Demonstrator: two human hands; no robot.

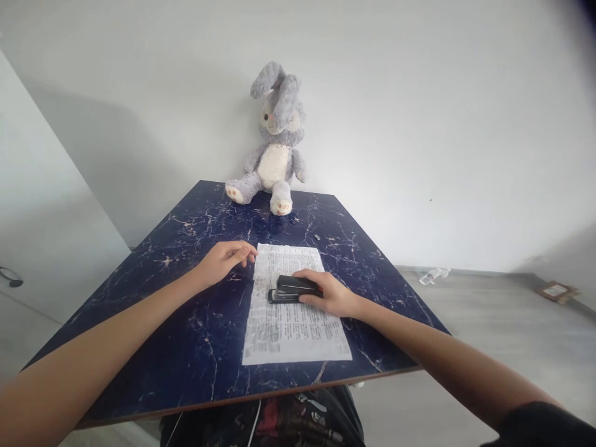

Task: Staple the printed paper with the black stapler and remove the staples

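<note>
The black, long-bodied stapler [294, 285] lies within the right hand [333, 295], its free end reaching out to the left of the fingers. Its dark upper arm and lower base stand a little apart at that end, with a silvery strip showing between them, and a fleck of red appears close to the fingers.

The right hand is closed around the stapler's rear part — fingers over the top, thumb along the near side. Beneath this grip is a white rectangular paper sheet [298, 351] with dense dark print, slightly crumpled along its left side; whether the stapler touches it, I cannot tell.

To the left of the grip and farther off, the left hand [229, 257] holds nothing, its fingers loosely bent and partly spread — the tips just beside the sheet's far left edge, contact unclear. Beyond the grip, a small grey piece [317, 237] lies on the dark blue, white-veined tabletop [195, 347], and farther still sits a grey-and-white plush rabbit [274, 164] against the pale wall [395, 124].
</note>
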